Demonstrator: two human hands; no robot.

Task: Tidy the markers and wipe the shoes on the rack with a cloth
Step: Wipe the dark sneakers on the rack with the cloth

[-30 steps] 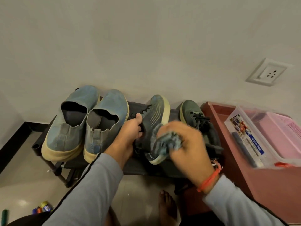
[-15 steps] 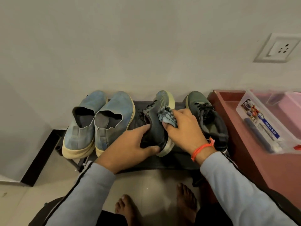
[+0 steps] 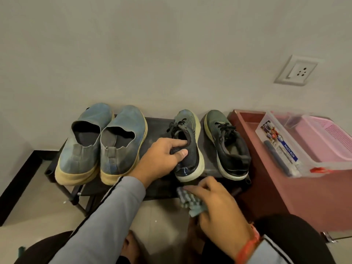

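The rack (image 3: 156,126) stands against the wall, so the shoes sit heels out, easy to grab from the front. Beside it on the right a red cabinet (image 3: 266,187) carries a clear box (image 3: 282,149) with what looks like a marker inside and a pink basket (image 3: 323,138); that box seems the likely home for the markers, though no loose ones can be made out here.

A blue pair (image 3: 101,141) fills the rack's left half, side by side and upright. On the right half are two dark sneakers. The right sneaker (image 3: 226,141) rests flat. The left sneaker (image 3: 187,145) is held at its collar by the left hand (image 3: 162,159), fingers (image 3: 179,143) hooked inside the opening and thumb clamped on the outer side, a hold that suits steadying or setting the shoe square on the rack.

The right hand (image 3: 217,204) is off the shoes, below the rack's front edge, its fingers curled around the bunched cloth (image 3: 192,202), kept ready for the next wipe. I judge the right sneaker the likely next one.
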